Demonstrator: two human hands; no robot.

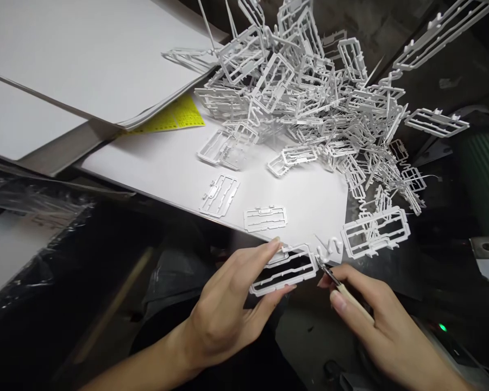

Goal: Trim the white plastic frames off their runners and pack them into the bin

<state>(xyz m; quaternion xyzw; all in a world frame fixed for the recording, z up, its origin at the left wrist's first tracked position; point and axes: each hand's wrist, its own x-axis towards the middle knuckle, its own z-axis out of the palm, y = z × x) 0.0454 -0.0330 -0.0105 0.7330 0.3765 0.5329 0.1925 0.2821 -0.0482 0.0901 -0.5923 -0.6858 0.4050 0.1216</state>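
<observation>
My left hand (232, 304) is closed on a white plastic frame (285, 271), thumb below and fingers above its long edges. A thin zigzag runner (330, 247) links this piece to a second white frame (375, 232) on the right. My right hand (375, 315) grips a pair of nippers (342, 290) by its pale handle. The tool's metal tip is at the right end of the held frame, where the runner joins it. Whether the jaws are closed cannot be made out. Two loose frames, one upper (220, 195) and one lower (265, 218), lie flat near the table's front edge.
A large tangled heap of white frames (301, 98) covers the back and right of the white table (155, 168). Large white sheets (106, 54) lie at the left, over a yellow printed sheet (179, 115). A green ribbed object (452, 174) stands at the right.
</observation>
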